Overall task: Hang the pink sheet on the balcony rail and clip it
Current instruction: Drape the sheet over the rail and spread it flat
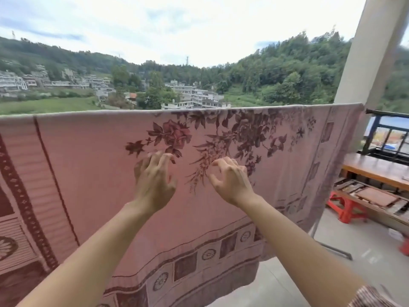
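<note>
The pink sheet (93, 165), patterned with dark red flowers and a bordered edge, hangs spread over a horizontal rail that it hides; its top fold runs across the view from far left to the pillar at right. My left hand (155, 176) and my right hand (230, 178) are raised side by side in front of the sheet's middle, fingers loosely curved, fingertips at or just off the cloth. Neither hand holds anything. No clip is in view.
A pale pillar (367, 52) rises at the right. A dark balcony railing (387, 134) and a wooden bench (376, 167) lie beyond the sheet's right edge, with a red plastic stool (345, 207) and flat boards on the floor. A thin metal stand leg (332, 247) crosses the concrete floor.
</note>
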